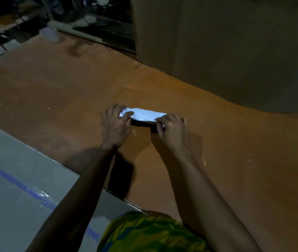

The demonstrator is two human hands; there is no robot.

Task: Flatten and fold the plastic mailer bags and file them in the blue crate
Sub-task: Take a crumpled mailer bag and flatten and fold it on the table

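Observation:
A white plastic mailer bag (143,114), folded into a narrow strip with a dark underside showing along its near edge, lies on the brown cardboard sheet (71,99). My left hand (116,122) grips the strip's left end, fingers curled over it. At the right end, my right hand (172,129) pinches the bag between thumb and fingers. Both forearms reach in from the bottom of the view. No blue crate is in view.
A tall cardboard box (226,48) stands at the back right. A pale translucent cup (49,34) sits at the far left edge of the cardboard. Grey floor with a blue tape line (17,180) lies to the left. Dim shelving and cables fill the far background.

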